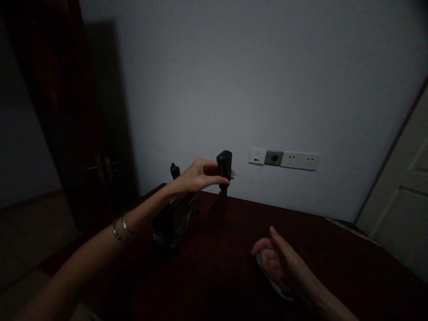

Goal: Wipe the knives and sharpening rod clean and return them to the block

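Dark-red table [230,276] under our left hand [200,176] and right hand [276,261]. Dark block [179,220] below left hand, toward its wrist. Black-handled tool [224,167] pinched in left hand's fingertips, long axis near vertical, blade-like part hanging down; block lies leftward, left hand nearer. Right hand half-curled at pale flat thing [280,292]; whether gripping, we cannot tell.

Head view, single: worn on my head, facing forward and slightly down. Near range: my left fingers [216,180] and right fingers [262,244], over the bench [207,276]. Farther: the wall [200,80], spanning most of the upper view.
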Action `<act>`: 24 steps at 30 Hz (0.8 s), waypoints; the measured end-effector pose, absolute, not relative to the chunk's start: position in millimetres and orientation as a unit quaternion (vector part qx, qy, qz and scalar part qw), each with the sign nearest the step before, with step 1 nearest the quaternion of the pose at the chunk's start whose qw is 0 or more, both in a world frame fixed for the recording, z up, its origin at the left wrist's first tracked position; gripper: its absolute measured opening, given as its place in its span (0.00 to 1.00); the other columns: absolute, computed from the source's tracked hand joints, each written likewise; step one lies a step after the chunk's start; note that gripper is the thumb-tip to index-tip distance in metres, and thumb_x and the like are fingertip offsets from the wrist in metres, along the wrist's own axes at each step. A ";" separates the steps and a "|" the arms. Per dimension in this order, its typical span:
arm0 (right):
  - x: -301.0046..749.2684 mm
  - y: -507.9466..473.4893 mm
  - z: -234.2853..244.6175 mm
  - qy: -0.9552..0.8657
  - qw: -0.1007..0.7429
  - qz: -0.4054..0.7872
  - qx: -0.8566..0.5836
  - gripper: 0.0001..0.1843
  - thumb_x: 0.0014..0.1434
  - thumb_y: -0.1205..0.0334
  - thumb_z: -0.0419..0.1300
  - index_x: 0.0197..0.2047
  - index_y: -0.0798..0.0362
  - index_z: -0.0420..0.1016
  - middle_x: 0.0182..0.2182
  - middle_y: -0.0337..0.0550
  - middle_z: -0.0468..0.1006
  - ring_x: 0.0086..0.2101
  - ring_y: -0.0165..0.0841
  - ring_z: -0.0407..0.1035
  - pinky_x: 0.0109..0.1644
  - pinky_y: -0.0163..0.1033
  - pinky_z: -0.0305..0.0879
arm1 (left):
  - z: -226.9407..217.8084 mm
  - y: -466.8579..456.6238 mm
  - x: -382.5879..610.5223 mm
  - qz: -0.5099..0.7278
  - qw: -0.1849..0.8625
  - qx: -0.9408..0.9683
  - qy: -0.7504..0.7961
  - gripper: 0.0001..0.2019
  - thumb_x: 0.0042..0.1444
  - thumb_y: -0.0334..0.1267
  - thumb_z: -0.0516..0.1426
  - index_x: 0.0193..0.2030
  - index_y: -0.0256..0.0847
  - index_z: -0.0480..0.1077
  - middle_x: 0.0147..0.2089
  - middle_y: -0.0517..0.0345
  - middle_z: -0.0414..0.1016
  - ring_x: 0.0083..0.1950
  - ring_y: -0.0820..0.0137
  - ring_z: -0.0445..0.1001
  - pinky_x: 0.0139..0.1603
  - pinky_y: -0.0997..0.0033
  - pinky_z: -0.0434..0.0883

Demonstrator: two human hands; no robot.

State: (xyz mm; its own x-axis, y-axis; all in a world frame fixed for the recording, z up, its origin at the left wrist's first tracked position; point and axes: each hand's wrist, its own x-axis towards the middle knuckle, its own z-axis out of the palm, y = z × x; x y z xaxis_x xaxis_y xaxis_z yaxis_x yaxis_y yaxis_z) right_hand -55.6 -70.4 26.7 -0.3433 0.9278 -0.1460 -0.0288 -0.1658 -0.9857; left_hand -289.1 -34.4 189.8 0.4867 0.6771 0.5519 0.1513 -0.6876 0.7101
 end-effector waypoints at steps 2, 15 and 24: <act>-62.0 -62.3 5.8 -0.530 0.367 0.630 -0.433 0.36 0.51 0.32 0.40 0.26 0.57 0.71 0.07 0.35 0.62 0.07 0.22 0.50 0.10 0.27 0.40 | 207.3 -29.0 -304.6 0.489 0.326 0.759 0.278 0.09 0.42 0.27 0.60 0.33 0.33 0.74 0.33 0.50 0.76 0.37 0.61 0.75 0.39 0.60 0.72; -121.6 -32.0 -79.5 -0.537 0.279 0.662 -0.443 0.35 0.46 0.29 0.44 0.28 0.55 0.68 0.09 0.33 0.60 0.09 0.24 0.53 0.12 0.28 0.45 | 283.3 -15.8 -412.5 0.596 0.205 0.691 0.353 0.15 0.58 0.32 0.51 0.48 0.21 0.63 0.40 0.44 0.73 0.50 0.60 0.70 0.52 0.53 0.63; -121.6 -12.6 -120.8 -0.600 0.336 0.584 -0.431 0.34 0.42 0.30 0.52 0.28 0.56 0.73 0.16 0.41 0.67 0.20 0.30 0.64 0.23 0.33 0.60 | 276.6 12.8 -468.6 0.600 0.198 0.673 0.384 0.13 0.53 0.37 0.57 0.42 0.28 0.69 0.42 0.41 0.74 0.44 0.62 0.74 0.50 0.59 0.68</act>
State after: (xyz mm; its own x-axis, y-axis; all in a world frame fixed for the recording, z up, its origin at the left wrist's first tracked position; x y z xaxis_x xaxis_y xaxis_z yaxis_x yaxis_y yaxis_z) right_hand -121.6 -12.6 -120.8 -0.4020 0.9101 -0.1004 0.1237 -0.0547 -0.9908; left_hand -468.6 12.8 276.6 -0.0161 0.7551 0.6554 0.2794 -0.6259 0.7281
